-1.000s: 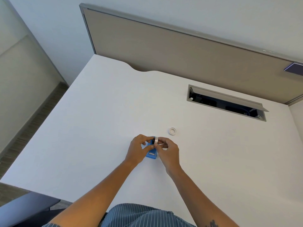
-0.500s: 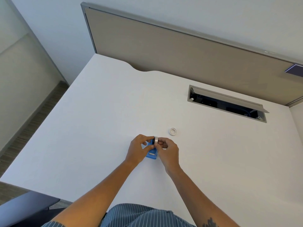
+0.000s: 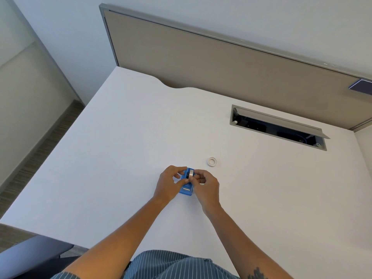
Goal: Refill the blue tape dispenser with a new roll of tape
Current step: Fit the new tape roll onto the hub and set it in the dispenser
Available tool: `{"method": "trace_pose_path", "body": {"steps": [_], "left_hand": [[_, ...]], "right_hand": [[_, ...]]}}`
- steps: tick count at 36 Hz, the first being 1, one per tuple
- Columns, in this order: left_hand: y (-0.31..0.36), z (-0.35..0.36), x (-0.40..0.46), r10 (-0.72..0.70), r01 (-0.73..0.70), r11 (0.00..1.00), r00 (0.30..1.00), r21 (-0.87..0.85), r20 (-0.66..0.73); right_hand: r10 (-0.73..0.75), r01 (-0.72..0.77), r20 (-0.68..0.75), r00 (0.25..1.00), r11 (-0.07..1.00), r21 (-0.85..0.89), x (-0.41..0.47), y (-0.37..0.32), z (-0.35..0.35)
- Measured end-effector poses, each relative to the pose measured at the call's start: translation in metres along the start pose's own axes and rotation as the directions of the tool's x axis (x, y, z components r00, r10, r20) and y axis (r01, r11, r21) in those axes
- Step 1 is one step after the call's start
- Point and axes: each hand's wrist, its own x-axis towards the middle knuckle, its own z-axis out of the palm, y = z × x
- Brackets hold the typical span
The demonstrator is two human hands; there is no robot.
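White desk, beige partition, open cable hatch

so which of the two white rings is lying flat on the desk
The small white ring lying alone, right of the hands. The other, the tape roll, stands on edge in the blue dispenser.

The person is wearing a blue garment with thin white stripes; both forearms are showing bare, and a dark tattoo is marking the right forearm.
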Motion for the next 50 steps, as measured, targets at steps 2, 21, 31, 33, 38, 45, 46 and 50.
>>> {"method": "trace_pose_path", "body": {"steps": [2, 21, 31, 33, 38, 45, 46, 50], "left_hand": [[0.0, 0.0, 0.0, -0.001, 0.001, 1.0, 1.0, 0.003, 0.003], [0.004, -0.004, -0.006, 0.073, -0.075, 0.997, 0.995, 0.019, 0.068], [0.006, -0.003, -0.006, 0.084, -0.086, 0.996, 0.993, 0.031, 0.08], [0.007, -0.004, -0.005, 0.086, -0.09, 0.995, 0.993, 0.043, 0.079], [0.007, -0.007, -0.001, 0.11, -0.116, 0.991, 0.989, 0.064, 0.097], [0.007, -0.009, 0.006, 0.187, -0.211, 0.968, 0.967, 0.137, 0.17], [0.007, -0.009, 0.007, 0.184, -0.21, 0.967, 0.967, 0.146, 0.178], [0.007, -0.009, 0.011, 0.167, -0.198, 0.967, 0.969, 0.162, 0.183]], "right_hand": [[0.004, -0.004, 0.001, 1.0, 1.0, -0.002, 0.0, 0.001, 0.0], [-0.005, 0.005, 0.006, 1.0, 1.0, 0.007, -0.002, 0.004, -0.001], [-0.073, 0.092, 0.106, 0.992, 0.98, -0.179, 0.006, 0.008, 0.002], [-0.07, 0.095, 0.122, 0.99, 0.972, -0.216, 0.007, 0.011, 0.002], [-0.071, 0.115, 0.149, 0.986, 0.943, -0.312, 0.008, 0.013, 0.003], [-0.1, 0.156, 0.161, 0.982, 0.909, -0.387, 0.005, 0.012, 0.003], [-0.101, 0.155, 0.157, 0.982, 0.907, -0.391, 0.005, 0.011, 0.004], [-0.092, 0.141, 0.14, 0.986, 0.905, -0.402, 0.006, 0.01, 0.005]]}}
